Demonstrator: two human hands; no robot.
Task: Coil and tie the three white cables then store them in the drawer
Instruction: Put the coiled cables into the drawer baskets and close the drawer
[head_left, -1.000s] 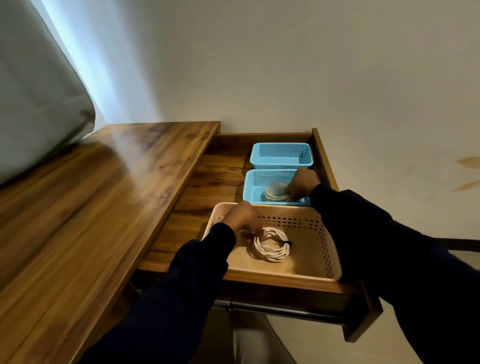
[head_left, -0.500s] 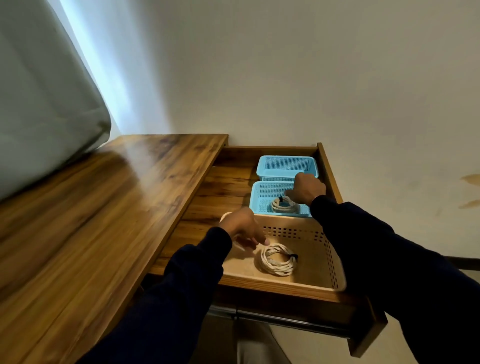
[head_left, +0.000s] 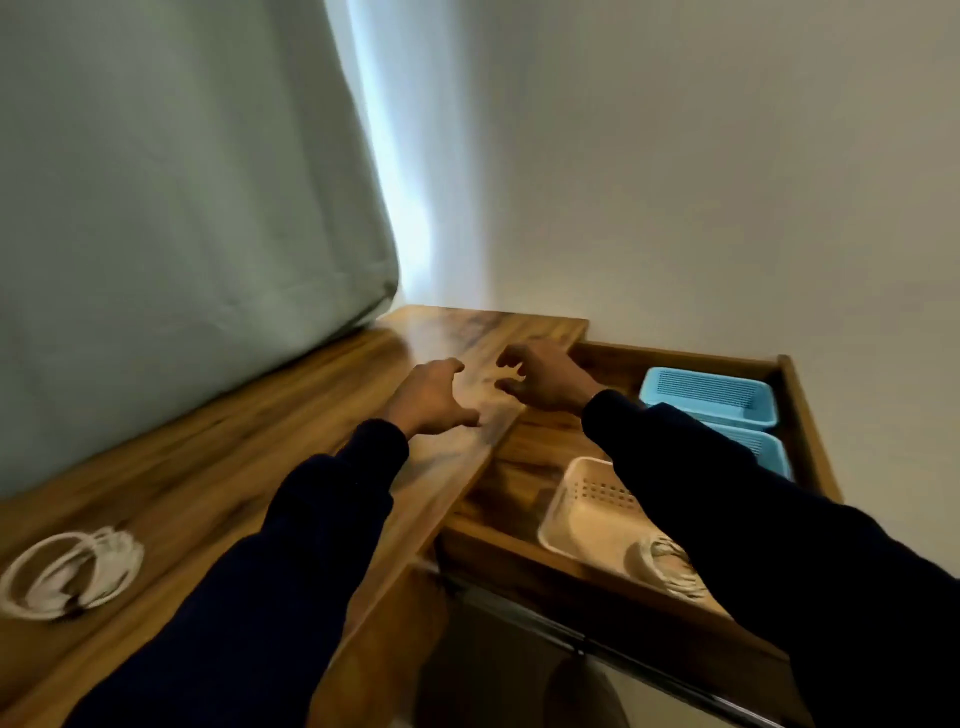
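Note:
A coiled white cable (head_left: 70, 574) lies on the wooden tabletop (head_left: 208, 467) at the far left. A second coiled cable (head_left: 667, 569) rests in the beige basket (head_left: 576, 512) inside the open drawer (head_left: 800, 426), half hidden by my right sleeve. The cable in the nearer blue basket (head_left: 769, 449) is hidden by my arm. My left hand (head_left: 434, 397) hovers over the tabletop, fingers loosely spread, holding nothing. My right hand (head_left: 543, 376) hangs over the tabletop's right edge, fingers loosely curled and empty.
A grey-green curtain (head_left: 182, 208) hangs down to the back of the tabletop at left. A second blue basket (head_left: 709, 397) stands at the drawer's far end. The wall rises behind. A metal rail (head_left: 597, 647) runs under the drawer.
Both hands left the cables in the drawer baskets and moved up and left over the tabletop. The view swung left, bringing the third coil on the tabletop into sight.

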